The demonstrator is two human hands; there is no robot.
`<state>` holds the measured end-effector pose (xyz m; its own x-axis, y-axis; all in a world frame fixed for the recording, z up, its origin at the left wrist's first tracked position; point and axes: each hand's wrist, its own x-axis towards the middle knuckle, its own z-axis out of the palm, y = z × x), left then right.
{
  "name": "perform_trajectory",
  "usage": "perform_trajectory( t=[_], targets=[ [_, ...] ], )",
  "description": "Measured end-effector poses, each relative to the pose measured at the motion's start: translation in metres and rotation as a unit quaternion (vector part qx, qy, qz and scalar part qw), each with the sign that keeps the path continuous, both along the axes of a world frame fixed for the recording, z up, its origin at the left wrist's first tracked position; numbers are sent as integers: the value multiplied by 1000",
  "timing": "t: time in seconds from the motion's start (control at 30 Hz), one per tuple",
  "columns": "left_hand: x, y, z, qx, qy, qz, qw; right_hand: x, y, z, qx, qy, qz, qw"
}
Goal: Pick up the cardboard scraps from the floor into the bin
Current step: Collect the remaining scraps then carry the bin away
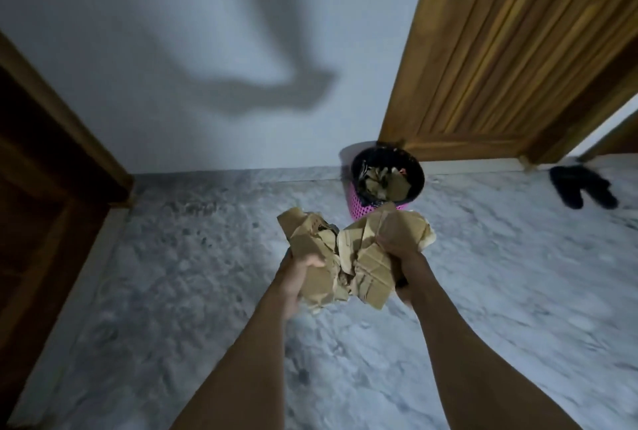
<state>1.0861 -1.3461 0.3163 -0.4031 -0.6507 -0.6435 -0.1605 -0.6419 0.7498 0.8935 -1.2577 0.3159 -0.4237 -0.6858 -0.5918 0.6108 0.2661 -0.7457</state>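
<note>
You hold the cardboard scraps (340, 257) in the air just short of the bin (386, 181), your left hand (300, 277) clutching one crumpled wad, your right hand (397, 250) gripping the other. They look light and springy, likely to unfold or shed pieces, so keep squeezing the bunched middles. The bin already holds cardboard, so room looks tight. A dark cloth (583, 188) lies well right of the bin, the wooden door (500, 50) behind it.

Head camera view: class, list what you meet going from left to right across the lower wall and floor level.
Dark wooden door frame → left hand → crumpled cardboard scraps → right hand → dark cloth on the floor. The pink bin overlaps the scraps, so it is left out.
</note>
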Motion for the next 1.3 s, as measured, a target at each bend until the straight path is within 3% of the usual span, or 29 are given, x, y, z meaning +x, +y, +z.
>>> perform_trajectory(
  t=[0.33, 0.53, 0.77, 0.93, 1.3],
  targets=[
    [-176, -136, 0, -11, 11, -79, 997, -153, -103, -3, -41, -2, -95, 995],
    [-282, -244, -41, -6, 5, -125, 992, -240, -194, -36, -11, -16, -158, 987],
    [-399, -325, -108, 29, -62, -131, 989, -360, -277, -107, 69, -18, -147, 987],
    [-472, -374, -201, 13, -98, -107, 989, -434, -336, -189, 119, -4, -112, 987],
    [-500, -408, -343, -11, -221, -178, 959, -455, -377, -329, 222, -14, -51, 974]
  ],
)
